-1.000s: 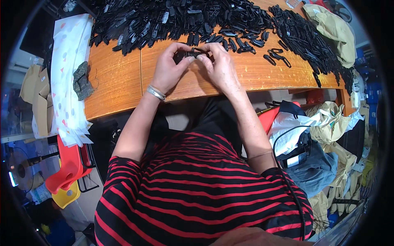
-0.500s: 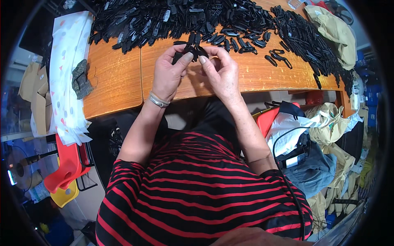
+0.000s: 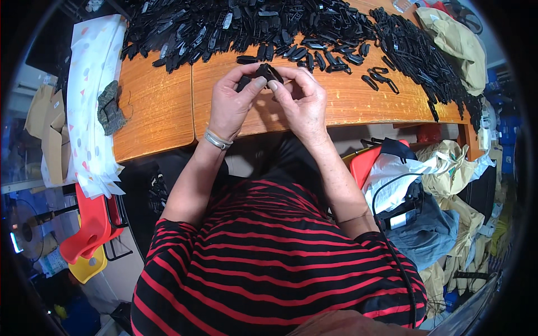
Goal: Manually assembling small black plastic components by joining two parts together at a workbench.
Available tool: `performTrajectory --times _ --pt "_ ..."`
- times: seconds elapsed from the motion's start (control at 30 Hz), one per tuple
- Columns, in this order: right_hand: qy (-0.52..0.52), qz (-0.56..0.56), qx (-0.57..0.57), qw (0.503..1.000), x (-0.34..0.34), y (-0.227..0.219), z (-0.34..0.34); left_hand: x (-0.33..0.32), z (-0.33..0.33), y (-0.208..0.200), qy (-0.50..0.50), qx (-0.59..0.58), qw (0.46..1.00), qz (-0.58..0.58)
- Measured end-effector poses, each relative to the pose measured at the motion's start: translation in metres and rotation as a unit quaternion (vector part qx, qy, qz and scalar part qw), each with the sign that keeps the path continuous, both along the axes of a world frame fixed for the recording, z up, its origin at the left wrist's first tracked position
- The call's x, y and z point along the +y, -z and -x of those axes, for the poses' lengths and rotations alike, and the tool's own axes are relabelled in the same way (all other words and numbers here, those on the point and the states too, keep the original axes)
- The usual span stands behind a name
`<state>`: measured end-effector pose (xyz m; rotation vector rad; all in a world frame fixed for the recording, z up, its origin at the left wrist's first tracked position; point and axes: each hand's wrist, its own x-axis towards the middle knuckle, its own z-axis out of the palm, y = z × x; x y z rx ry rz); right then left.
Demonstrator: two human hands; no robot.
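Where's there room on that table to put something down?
Bare tabletop lies between the patterned sheet and the left hand; a narrower strip follows the near edge between the right hand and right-side pile. Black parts crowd the far side.

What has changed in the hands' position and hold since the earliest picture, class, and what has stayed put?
The left hand and right hand have drawn slightly toward the near edge of the table, both still gripping a small black part. A black piece beyond the left hand, not visible at first, now shows. The black pile and dark cloth stayed put.
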<state>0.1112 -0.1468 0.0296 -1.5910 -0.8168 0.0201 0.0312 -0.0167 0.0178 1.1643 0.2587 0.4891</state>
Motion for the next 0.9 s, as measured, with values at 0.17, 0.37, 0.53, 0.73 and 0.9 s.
performTrajectory --times 0.17,0.37,0.53,0.73,0.9 --pt "0.008 0.012 -0.016 1.000 -0.001 0.000 -0.001 -0.005 -0.001 -0.001 -0.033 -0.007 0.997 -0.066" --pt "0.029 0.016 -0.077 0.996 0.000 0.006 0.003 -0.017 0.001 -0.004 -0.046 0.007 0.995 -0.090" --pt "0.080 -0.039 -0.183 0.979 0.003 0.017 0.013 -0.028 0.009 -0.005 -0.061 -0.036 0.981 -0.178" --pt "0.017 0.007 -0.029 0.999 0.000 0.019 0.018 -0.022 0.016 -0.008 0.012 -0.018 0.994 -0.108" --pt "-0.061 0.008 -0.054 0.997 0.003 0.026 0.034 -0.010 0.027 -0.012 0.105 0.009 0.994 -0.040"
